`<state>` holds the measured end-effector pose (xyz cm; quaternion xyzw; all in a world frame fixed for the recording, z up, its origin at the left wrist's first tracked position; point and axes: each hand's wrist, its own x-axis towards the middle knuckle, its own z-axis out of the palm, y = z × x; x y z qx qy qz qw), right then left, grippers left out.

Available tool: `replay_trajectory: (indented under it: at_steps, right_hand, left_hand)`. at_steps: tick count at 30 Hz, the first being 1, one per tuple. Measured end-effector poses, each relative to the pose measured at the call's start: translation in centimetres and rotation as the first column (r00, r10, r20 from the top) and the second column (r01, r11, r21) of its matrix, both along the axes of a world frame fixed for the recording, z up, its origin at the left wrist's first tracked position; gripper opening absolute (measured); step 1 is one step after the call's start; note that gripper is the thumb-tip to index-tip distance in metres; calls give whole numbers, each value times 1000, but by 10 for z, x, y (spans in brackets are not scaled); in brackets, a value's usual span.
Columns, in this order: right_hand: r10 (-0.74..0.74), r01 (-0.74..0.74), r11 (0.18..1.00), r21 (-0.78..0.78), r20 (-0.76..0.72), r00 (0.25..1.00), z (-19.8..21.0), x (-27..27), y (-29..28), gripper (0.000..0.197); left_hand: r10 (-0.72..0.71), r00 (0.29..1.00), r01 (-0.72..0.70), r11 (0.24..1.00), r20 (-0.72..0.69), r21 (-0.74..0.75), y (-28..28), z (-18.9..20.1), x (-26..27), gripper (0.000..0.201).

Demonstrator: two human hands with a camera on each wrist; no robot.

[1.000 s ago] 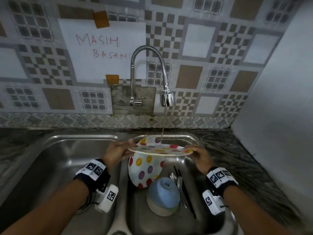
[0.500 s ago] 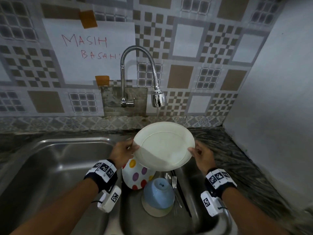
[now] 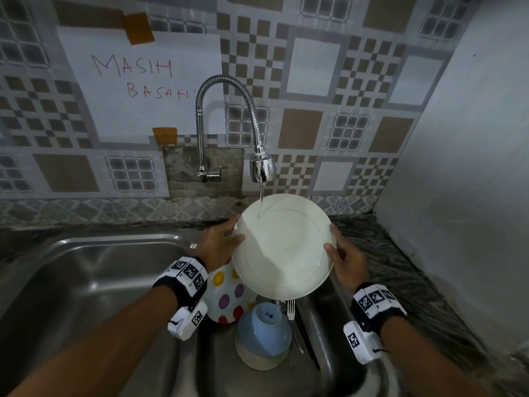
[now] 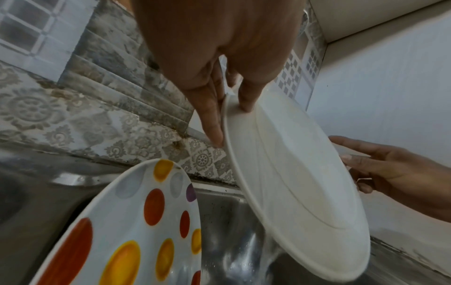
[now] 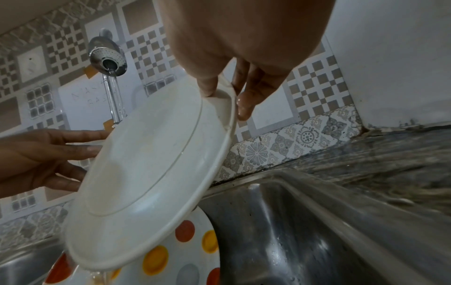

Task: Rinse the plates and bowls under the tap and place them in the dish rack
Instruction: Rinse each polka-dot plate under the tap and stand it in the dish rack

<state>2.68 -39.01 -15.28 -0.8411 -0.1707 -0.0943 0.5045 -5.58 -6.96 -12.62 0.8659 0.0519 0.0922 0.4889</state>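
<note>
A white plate [image 3: 283,247] is tilted up with its plain underside toward me, under the running tap [image 3: 262,170]. Water strikes its upper left rim. My left hand [image 3: 220,245] pinches the left rim, thumb on the underside; in the left wrist view the plate [image 4: 292,183] sits between thumb and fingers of that left hand [image 4: 229,113]. My right hand [image 3: 343,256] pinches the right rim, seen close in the right wrist view as my right hand [image 5: 227,96] on the plate [image 5: 151,177]. A polka-dot plate [image 3: 229,296] leans in the basin below, and a blue bowl [image 3: 264,330] lies upside down.
The right sink basin [image 3: 337,353] also holds a fork [image 3: 290,306] and dark utensils. The left basin [image 3: 86,282] lies to the left. A dark stone counter [image 3: 400,267] and a white wall [image 3: 458,196] close the right side. No dish rack is in view.
The plate went from lying nearly flat, dotted face up, to tilted with its white underside toward me. It has since risen a little, and the stream now runs onto its upper left rim.
</note>
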Motion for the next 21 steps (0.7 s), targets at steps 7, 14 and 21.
replay_trajectory:
  at_steps: [7,14,21]
  right_hand:
    - [-2,3,1000,22,-51,999,-1,0,-19,46]
    - [83,-86,996,-34,-77,994,-6,4,3,44]
    - [250,-249,960,-127,-11,968,9,3,61,42]
  left_hand:
    - [-74,997,74,988,1,136,-14,9,11,61]
    - [-75,996,72,994,-39,-82,9,-9,-21,72]
    - [73,994,-98,934,-86,-345,55,-35,-56,64]
